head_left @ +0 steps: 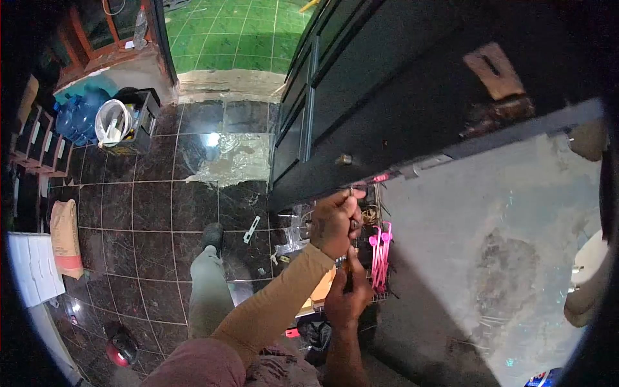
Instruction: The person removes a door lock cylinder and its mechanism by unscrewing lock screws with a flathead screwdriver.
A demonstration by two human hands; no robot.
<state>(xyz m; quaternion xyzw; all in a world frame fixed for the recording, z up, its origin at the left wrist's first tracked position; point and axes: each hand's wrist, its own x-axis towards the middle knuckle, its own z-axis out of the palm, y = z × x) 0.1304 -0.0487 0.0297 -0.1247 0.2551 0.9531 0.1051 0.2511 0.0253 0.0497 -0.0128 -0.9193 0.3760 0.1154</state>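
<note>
My left hand [332,222] is closed at the lower edge of a black panelled door [361,97], its fingertips pinched together right at that edge. Just below it, my right hand [349,298] is wrapped round a slim dark tool [349,276] that points up toward the left hand. What the left fingers pinch is too small to make out. A round metal lock cylinder [345,159] sticks out of the door face above the hands. Along the edge to the right runs a bright metal strip [429,165]. Pink plastic hangers [381,255] hang beside my hands.
A long metal plate [252,229] lies on the dark tiled floor [155,206]. At the left stand a white bucket [113,122], a blue water bottle [82,116] and a paper sack [65,238]. A grey wall [445,258] rises on the right. Green tiles [232,35] show past the threshold.
</note>
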